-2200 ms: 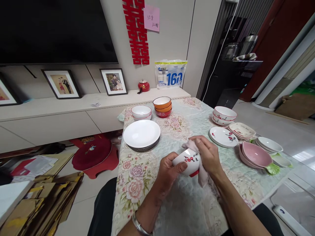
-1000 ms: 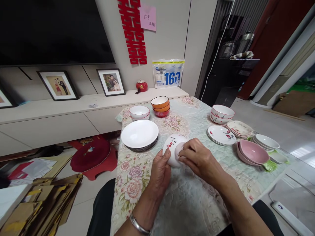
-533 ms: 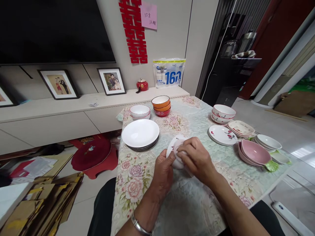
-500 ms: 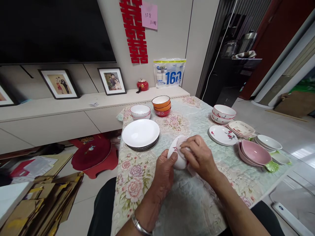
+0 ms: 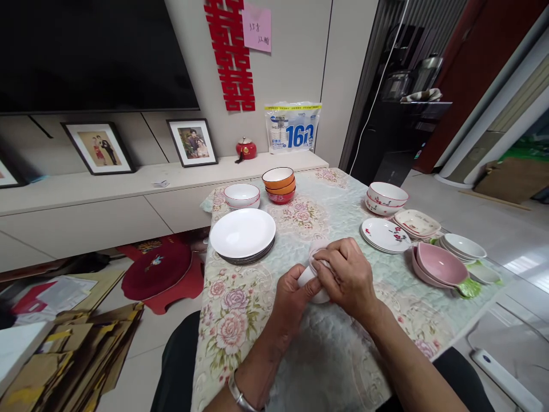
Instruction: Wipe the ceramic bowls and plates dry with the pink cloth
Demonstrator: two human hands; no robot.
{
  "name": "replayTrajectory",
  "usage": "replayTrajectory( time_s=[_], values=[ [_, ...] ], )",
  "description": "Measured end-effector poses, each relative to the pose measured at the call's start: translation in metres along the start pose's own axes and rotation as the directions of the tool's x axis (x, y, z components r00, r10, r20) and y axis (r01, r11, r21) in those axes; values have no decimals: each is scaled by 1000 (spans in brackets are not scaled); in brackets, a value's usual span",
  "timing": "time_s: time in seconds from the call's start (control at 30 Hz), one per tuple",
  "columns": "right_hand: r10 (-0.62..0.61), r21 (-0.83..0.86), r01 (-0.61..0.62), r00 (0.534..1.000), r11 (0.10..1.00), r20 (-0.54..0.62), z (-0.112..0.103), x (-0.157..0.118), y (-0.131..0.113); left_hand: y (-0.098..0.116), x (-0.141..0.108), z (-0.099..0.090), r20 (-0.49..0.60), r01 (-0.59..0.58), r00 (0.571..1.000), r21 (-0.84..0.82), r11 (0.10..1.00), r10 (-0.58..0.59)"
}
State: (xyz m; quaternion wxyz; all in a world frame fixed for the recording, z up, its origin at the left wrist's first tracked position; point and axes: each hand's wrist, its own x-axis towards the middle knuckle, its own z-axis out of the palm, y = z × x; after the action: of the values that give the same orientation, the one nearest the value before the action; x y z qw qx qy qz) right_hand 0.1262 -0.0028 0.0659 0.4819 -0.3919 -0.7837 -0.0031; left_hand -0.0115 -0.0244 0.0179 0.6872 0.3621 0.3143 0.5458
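A small white bowl [image 5: 321, 296] is held above the table, mostly covered by fingers. My left hand [image 5: 295, 290] grips its near left side, thumb along the wall. My right hand [image 5: 348, 274] is closed around a pale pinkish cloth [image 5: 316, 247], pressing it against the bowl's rim and inside. To the left lies a stack of plates [image 5: 242, 232], a plain white one on top. Right of my hands are small flower-patterned plates [image 5: 386, 235] and pink leaf-shaped bowls [image 5: 441, 265].
Behind stand white bowls [image 5: 242, 195] and stacked orange and red bowls [image 5: 279, 184]. White flower-patterned bowls [image 5: 386, 198], square dishes [image 5: 417, 222] and small white bowls [image 5: 463, 246] line the right side. A red stool [image 5: 158, 286] and flattened cardboard [image 5: 86, 343] are left of the table.
The bowl has turned in my hands, so its red flower print no longer shows. My right hand has shifted slightly with the cloth over the rim. The view has moved a little.
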Motion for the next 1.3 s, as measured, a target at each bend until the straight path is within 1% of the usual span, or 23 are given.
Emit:
replayTrajectory(
  time_s=[0.07,0.1,0.13,0.17,0.23,0.27,0.3,0.33,0.43,0.53,0.6,0.63,0.7,0.77,0.87,0.93,1.0,1.03,1.1,1.17,1.2,1.27,1.3],
  values=[
    [68,93,-66,998,993,-14,-2,0,11,1,-1,0,0,8,1000,33,999,-8],
    [148,160,-141,989,977,-31,-2,-1,20,1,-2,-1,0,13,1000,43,999,-13],
    [249,235,-234,968,943,-36,-1,-2,29,1,-2,-1,-3,16,1000,43,999,-16],
    [359,325,-337,933,884,-8,0,-3,38,2,-2,-2,-11,16,1000,29,999,-16],
    [559,490,-542,820,683,128,5,-5,52,2,-1,-2,-31,12,999,-34,999,-13],
    [616,544,-606,764,580,194,8,-6,57,3,0,-3,-41,10,999,-73,997,-13],
    [650,578,-644,721,501,240,10,-7,61,3,1,-3,-50,8,999,-110,994,-13],
    [669,599,-660,696,454,260,12,-8,63,3,1,-3,-55,8,998,-141,990,-16],
    [688,601,-679,671,421,277,9,-8,66,5,2,-3,-17,37,999,-177,983,-41],
    [684,564,-719,649,406,335,-1,-6,64,8,2,-4,76,77,995,-103,992,-69],
    [666,529,-732,653,430,362,-8,-4,61,10,1,-6,123,89,988,24,996,-91],
    [646,507,-727,669,463,369,-11,-3,59,10,1,-7,129,89,986,102,991,-102],
    [576,449,-687,725,571,377,-15,-2,53,11,0,-9,133,93,983,233,968,-126],
    [489,378,-607,791,699,366,-17,0,46,10,0,-12,135,92,982,290,953,-136],
    [402,263,-480,865,837,300,-16,2,31,7,0,-16,114,57,989,260,964,-90],
    [340,179,-384,910,906,237,-13,3,18,6,1,-16,96,35,994,192,981,-54],
    [243,80,-261,952,962,186,-8,3,4,6,1,-12,93,33,995,132,991,-45],
    [192,31,-200,966,979,174,-6,3,-2,7,1,-10,89,28,995,119,992,-38],
    [119,-31,-116,978,993,171,-2,3,-10,9,1,-5,48,-5,999,160,987,-3],
    [94,4,-96,977,995,191,0,3,-7,11,0,-1,34,-14,999,163,986,8],
    [113,64,-128,974,990,197,0,3,-2,11,-1,0,22,-13,1000,154,988,10],
    [236,242,-280,952,929,198,0,2,15,10,-3,-1,-1,-1,1000,110,994,1],
    [370,339,-420,907,842,203,1,0,25,9,-3,-1,-8,7,1000,75,997,-6]
  ],
)
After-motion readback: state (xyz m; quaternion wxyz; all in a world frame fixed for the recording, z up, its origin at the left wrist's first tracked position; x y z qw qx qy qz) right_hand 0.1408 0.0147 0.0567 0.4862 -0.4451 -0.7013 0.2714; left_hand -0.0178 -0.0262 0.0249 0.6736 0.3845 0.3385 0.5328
